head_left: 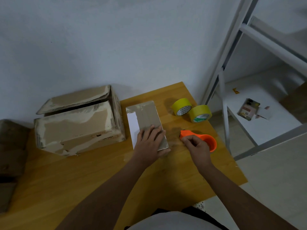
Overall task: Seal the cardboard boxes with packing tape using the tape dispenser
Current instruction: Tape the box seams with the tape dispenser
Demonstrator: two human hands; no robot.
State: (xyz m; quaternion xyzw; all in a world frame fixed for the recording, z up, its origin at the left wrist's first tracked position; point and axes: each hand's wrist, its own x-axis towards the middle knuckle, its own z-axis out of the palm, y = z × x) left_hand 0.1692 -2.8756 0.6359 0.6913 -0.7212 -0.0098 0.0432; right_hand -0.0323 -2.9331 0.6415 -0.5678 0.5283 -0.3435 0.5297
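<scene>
A small flat cardboard box [144,117] with a white side lies in the middle of the wooden table [83,176]. My left hand [149,143] rests flat on its near end, thumb wrapped round the near corner. To the right sits an orange tape dispenser [207,139]; my right hand [196,145] grips it from above with curled fingers. A large worn cardboard box [78,125] stands to the left, its top flaps slightly apart.
Two yellow tape rolls [181,107] [200,113] lie at the table's far right. A white metal shelf rack [232,63] stands to the right, with a phone [248,109] on its lower shelf. More cardboard [11,146] sits at the far left. A wall runs behind the table.
</scene>
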